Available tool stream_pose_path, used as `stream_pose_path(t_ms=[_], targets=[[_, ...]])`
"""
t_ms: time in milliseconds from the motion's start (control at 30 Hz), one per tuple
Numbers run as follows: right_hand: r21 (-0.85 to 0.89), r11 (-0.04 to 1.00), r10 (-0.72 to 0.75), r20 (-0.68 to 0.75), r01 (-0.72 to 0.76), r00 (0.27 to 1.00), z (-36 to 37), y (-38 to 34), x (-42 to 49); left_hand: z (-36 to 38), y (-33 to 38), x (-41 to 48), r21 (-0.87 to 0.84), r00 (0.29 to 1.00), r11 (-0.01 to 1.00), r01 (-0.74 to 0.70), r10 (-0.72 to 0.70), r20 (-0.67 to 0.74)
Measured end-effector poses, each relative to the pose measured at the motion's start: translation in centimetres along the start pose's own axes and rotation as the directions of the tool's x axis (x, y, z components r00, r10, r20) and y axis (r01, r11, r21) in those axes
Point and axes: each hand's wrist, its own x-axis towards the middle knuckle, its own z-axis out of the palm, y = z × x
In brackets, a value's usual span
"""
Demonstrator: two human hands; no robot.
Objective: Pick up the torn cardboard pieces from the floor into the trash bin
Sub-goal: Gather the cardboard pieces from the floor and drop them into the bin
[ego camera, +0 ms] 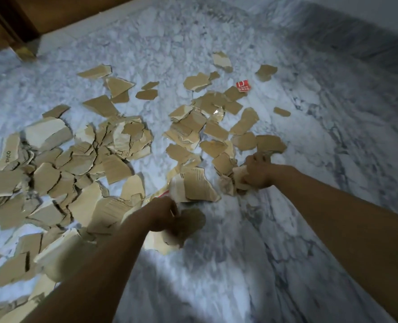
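Several torn brown cardboard pieces point(53, 173) lie scattered over the marble floor point(216, 276), thickest at the left and middle. My left hand point(163, 215) is low in the centre, its fingers closed on a bunch of cardboard pieces point(181, 231) just above the floor. My right hand point(257, 170) is further out to the right, closed on a pale cardboard piece point(238, 177) at the edge of the pile. A small red printed scrap point(242, 86) lies among the far pieces. No trash bin is in view.
A wooden furniture piece with a brass-tipped leg point(25, 52) stands at the top left. A grey skirting and wall point(356, 24) run along the top right. Bare marble stretches to the right and near me.
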Motion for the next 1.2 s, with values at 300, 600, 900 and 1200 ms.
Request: stream_pose_path(t_ms=[300,600,900,1200], targets=[[0.146,0.987,-0.056,-0.078,0.067,0.995,3.7,1.3,1.2,-1.8,4.3,4.2,-0.678,0.918,0.722,0.139,-0.351,-0.184],[0.186,0.980,-0.042,-0.123,0.065,0.991,5.9,2.6,1.2,1.3,7.6,6.6,-0.453,0.758,0.829,0.327,-0.517,-0.399],[0.275,0.961,-0.028,0.140,-0.012,0.990,3.6,7.5,-2.9,1.2,4.7,2.1,-0.593,0.938,0.798,0.110,-0.281,-0.203],[0.418,0.881,-0.256,0.029,0.221,0.966,0.5,2.2,-6.4,-2.4,3.1,-2.3,-0.611,0.989,0.787,0.086,-0.142,-0.043]])
